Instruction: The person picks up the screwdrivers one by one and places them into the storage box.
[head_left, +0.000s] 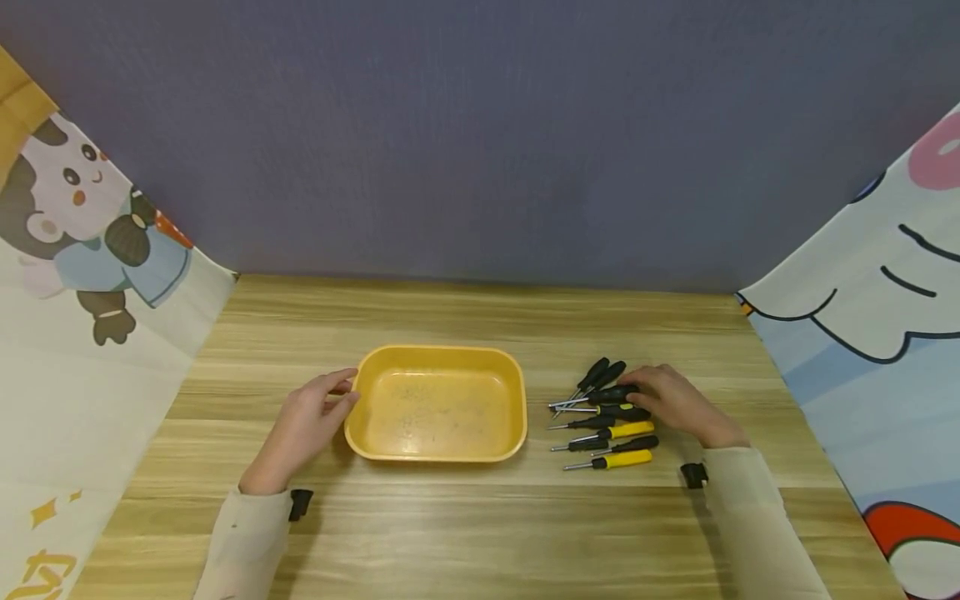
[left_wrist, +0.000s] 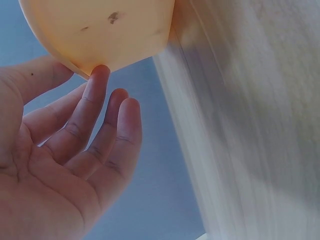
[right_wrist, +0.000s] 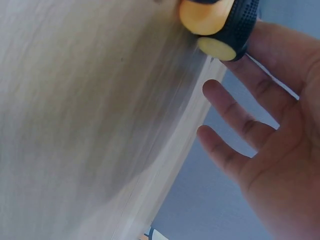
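Observation:
A yellow rectangular tray (head_left: 435,408) with rounded corners rests on the table. My left hand (head_left: 311,421) holds its left rim, the thumb on one side and fingertips (left_wrist: 101,72) on the other. To the right of the tray lies a group of several screwdrivers. My right hand (head_left: 671,400) is at the upper right of this group, thumb and forefinger pinching a black-handled screwdriver (head_left: 611,394) by its handle end. The right wrist view shows a black, textured handle with a yellow end cap (right_wrist: 217,48) beside the thumb; the other fingers are spread apart from it.
Below the pinched one lie screwdrivers with yellow handles (head_left: 632,429) and black handles; two black-handled ones (head_left: 596,371) cross above. The wooden table (head_left: 465,533) meets a dark grey-blue panel (head_left: 480,150) at the back. Cartoon-printed panels (head_left: 847,333) stand at both sides.

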